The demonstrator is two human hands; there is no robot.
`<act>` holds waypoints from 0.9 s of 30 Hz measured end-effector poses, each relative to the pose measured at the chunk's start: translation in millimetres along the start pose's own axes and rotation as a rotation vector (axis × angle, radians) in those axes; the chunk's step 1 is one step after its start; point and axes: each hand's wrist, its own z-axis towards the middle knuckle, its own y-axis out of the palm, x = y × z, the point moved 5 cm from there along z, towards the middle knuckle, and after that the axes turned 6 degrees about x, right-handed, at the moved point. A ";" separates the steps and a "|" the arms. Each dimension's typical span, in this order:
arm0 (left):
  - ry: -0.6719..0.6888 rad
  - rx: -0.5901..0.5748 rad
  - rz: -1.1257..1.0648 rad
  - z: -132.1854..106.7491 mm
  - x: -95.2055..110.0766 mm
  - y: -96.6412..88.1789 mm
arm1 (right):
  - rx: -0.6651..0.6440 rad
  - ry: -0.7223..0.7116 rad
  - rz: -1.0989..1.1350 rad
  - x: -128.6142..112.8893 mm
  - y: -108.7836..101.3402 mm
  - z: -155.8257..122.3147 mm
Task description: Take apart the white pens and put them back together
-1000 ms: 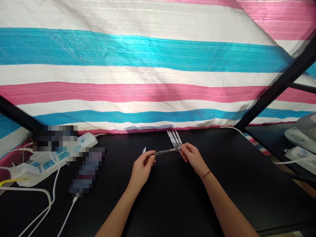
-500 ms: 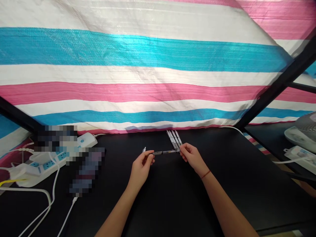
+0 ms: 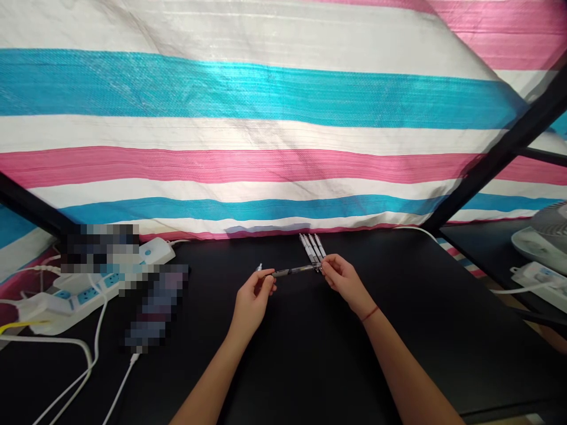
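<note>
A slim pen [image 3: 296, 270] with a dark grip and a clear barrel spans the gap between my two hands. My left hand [image 3: 254, 298] pinches its left end between thumb and finger. At the other end, my right hand [image 3: 343, 280] pinches the pen too, its fingertips covering the tip of that end. Several white pens [image 3: 313, 247] lie side by side on the black table [image 3: 310, 354], just behind my right fingertips. A small clear and white piece [image 3: 259, 267] shows behind my left fingers; its kind is too small to tell.
On the left are a white power strip [image 3: 100, 286] with plugs and cables, and a blurred-out dark device [image 3: 157, 307] on a white cable. Behind the table hangs a striped sheet [image 3: 283, 165]. At right, a fan [image 3: 547, 233] and another power strip [image 3: 540, 280] rest on a second surface.
The pen's right end has risen slightly with my right hand, so the pen tilts a little more. My left hand has shifted slightly left. Both keep their pinch.
</note>
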 end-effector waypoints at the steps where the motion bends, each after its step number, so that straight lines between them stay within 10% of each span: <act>1: -0.003 0.001 -0.002 0.1 -0.2 0.0 | 0.011 0.010 -0.002 0.0 -0.5 -0.1; 27: -0.113 0.148 -0.256 5.4 -4.9 -10.3 | 0.210 0.007 0.129 2.4 -15.7 4.8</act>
